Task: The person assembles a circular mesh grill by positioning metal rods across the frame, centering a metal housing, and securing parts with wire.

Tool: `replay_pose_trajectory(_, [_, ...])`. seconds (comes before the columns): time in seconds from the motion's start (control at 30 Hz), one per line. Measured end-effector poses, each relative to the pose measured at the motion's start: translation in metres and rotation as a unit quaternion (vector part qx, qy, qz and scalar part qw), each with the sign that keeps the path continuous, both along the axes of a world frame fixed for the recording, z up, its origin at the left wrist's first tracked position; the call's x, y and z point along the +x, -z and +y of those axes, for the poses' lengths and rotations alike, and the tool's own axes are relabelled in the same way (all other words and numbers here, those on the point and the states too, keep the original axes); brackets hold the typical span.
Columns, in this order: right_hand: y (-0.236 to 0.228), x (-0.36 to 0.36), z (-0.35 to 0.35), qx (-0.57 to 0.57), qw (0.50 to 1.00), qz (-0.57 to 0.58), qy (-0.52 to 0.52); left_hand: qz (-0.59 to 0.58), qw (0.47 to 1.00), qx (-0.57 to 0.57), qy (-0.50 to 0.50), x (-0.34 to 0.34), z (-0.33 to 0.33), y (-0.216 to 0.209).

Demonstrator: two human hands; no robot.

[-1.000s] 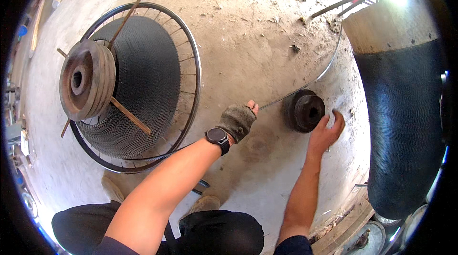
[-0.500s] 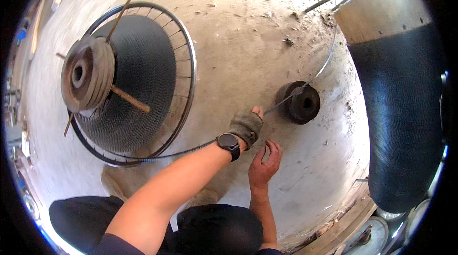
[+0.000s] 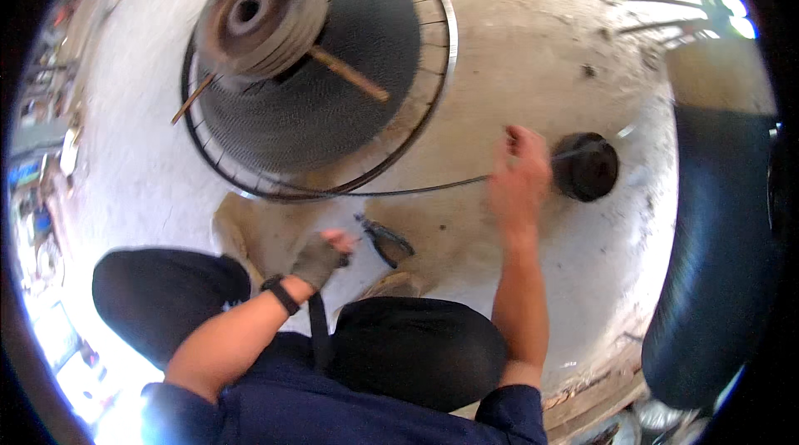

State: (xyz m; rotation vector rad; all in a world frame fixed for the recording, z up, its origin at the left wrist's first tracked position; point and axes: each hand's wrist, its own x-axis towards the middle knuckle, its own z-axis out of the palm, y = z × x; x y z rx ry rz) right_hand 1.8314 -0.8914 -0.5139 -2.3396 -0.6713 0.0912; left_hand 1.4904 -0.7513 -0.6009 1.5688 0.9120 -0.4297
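Observation:
My left hand [image 3: 325, 258], in a grey-green fingerless glove, is over my lap, left of a pair of dark-handled pliers [image 3: 388, 243] on the floor. Its fingertips are drawn together; whether anything small is in them is too blurred to tell. My bare right hand [image 3: 521, 183] crosses over a thin dark cable [image 3: 416, 190], its fingers curled and smeared by motion; a grip on the cable cannot be made out. The cable runs from the spoked wheel rim [image 3: 452, 37] to a dark round metal weight [image 3: 586, 167] just right of that hand.
Inside the rim sits a wide dark ribbed coil [image 3: 366, 54], topped by a rusty grooved pulley [image 3: 262, 16] with rods sticking out. A big black cylinder [image 3: 716, 237] stands at the right. Wooden boards [image 3: 595, 412] lie lower right; assorted clutter lines the left edge.
My left hand has let go of the cable and drawn back toward my lap. My right hand has moved up over the cable. The view has shifted, revealing the pliers.

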Motion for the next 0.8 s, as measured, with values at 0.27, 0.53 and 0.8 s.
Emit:
replay_pose_trajectory(0.27, [0.066, -0.007, 0.078, -0.212, 0.955, 0.199, -0.063, 0.060, 0.806, -0.089, -0.582, -0.087, 0.064, 0.055])
replay_pose_trajectory(0.53, [0.161, -0.012, 0.068, -0.023, 0.929, 0.370, 0.002, -0.016, 0.928, 0.051, -0.369, -0.090, 0.125, 0.055])
replay_pose_trajectory(0.8, [0.080, -0.052, 0.111, -0.006, 0.904, 0.414, 0.107, 0.002, 0.880, 0.022, -0.475, -0.133, 0.123, 0.075])
